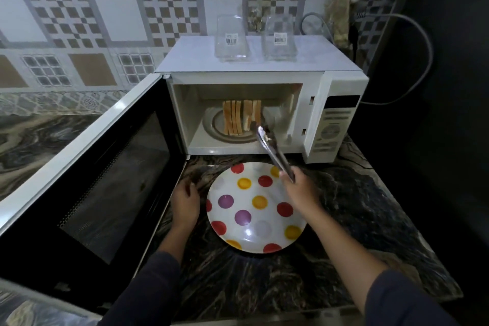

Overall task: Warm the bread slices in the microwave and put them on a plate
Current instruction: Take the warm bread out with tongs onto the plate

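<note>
Several bread slices [239,118] stand on edge on the glass turntable [211,124] inside the white microwave [264,61]. Its door [87,174] hangs wide open to the left. My right hand [299,188] grips metal tongs [272,148] whose tips reach into the cavity at the right end of the slices; whether they touch a slice I cannot tell. A white plate with coloured dots [254,206] lies on the counter in front of the microwave, with nothing on it. My left hand [185,201] rests on the counter beside the plate's left rim, fingers loosely curled, holding nothing.
Two clear glass containers [232,37] [279,37] stand on top of the microwave. The dark marbled counter [344,219] ends at a front edge near me. A cable [420,61] loops along the dark wall on the right. Tiled wall behind.
</note>
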Available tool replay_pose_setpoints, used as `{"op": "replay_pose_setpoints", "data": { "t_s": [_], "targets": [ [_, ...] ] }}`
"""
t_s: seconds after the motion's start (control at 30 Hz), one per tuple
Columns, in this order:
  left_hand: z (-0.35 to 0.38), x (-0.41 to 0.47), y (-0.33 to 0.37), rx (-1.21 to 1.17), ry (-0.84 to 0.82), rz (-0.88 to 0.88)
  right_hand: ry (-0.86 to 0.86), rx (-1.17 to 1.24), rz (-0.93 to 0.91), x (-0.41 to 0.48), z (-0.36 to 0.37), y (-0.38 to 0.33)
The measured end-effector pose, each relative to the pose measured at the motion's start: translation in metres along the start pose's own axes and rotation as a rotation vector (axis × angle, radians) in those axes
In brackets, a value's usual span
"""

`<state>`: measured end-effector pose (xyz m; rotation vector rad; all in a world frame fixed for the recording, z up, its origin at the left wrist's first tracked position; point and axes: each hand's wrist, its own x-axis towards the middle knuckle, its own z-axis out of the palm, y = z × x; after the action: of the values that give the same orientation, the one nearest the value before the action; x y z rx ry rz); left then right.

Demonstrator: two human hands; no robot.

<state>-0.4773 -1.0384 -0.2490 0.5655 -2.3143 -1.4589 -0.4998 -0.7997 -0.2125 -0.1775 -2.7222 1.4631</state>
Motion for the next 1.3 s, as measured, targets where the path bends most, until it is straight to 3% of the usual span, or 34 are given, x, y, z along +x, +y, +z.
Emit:
{"op": "replay_pose_setpoints", "data": {
  "t_s": [0.2, 0.3, 1.03, 1.3],
  "targets": [
    [0.006, 0.001, -0.043, 0.410, -0.122, 0.136, -0.005, -0.142, 0.178, 0.041, 0.015, -0.028],
    [0.010, 0.005, -0.043, 0.502, -0.115, 0.150, -0.002, -0.217, 0.205, 0.051, 0.026, -0.042],
    [0.013, 0.007, -0.046, 0.499, -0.103, 0.120, 0.070, -0.347, 0.276, 0.106, 0.067, -0.075],
    [0.015, 0.008, -0.048, 0.503, -0.098, 0.109, 0.034, -0.430, 0.194, 0.121, 0.071, -0.076]
  ]
}}
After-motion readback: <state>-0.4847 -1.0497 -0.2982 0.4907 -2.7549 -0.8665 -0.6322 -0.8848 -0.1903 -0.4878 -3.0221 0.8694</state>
